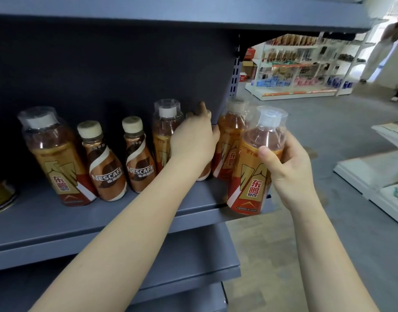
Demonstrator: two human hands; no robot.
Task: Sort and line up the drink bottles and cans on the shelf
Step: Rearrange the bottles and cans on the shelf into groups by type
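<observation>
1. At frame centre, the grey shelf [103, 224] carries the row; my left hand [193, 143] is wrapped around a mostly hidden bottle [203, 174], which could knock its neighbours over.
2. My right hand [285, 167] clamps an energy drink bottle [254, 167] off the shelf's right end; a loose grip drops it.
3. I count four energy drinks, two Nescafe bottles [108, 170], and a can [1, 194] at left.
</observation>
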